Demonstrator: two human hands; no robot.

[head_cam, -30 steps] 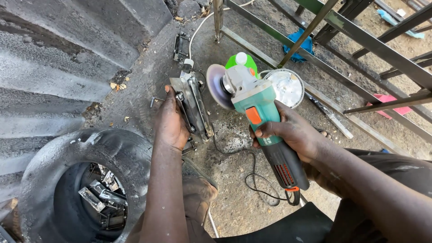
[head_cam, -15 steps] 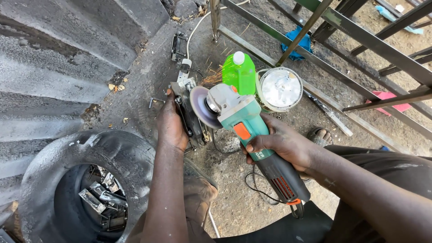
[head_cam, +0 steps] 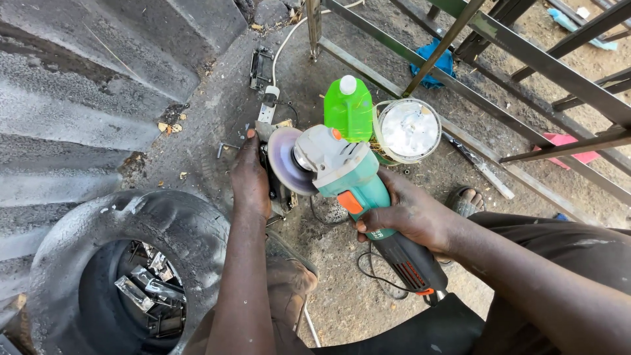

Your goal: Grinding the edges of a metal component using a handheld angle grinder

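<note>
Head cam: my right hand [head_cam: 407, 213] stays gripped on the angle grinder [head_cam: 348, 181], disc now swung down beside the metal piece [head_cam: 273, 177] my left hand [head_cam: 250, 181] pins.

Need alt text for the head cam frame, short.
A right hand grips a teal angle grinder, its disc against a dark metal piece that the left hand pins to the ground. A green bottle stands behind, an old tyre lower left.

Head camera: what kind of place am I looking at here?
Probably an outdoor metalwork yard: bare dirt ground, welded steel frames, an angle grinder in the right hand, an old tyre holding metal scraps.
</note>
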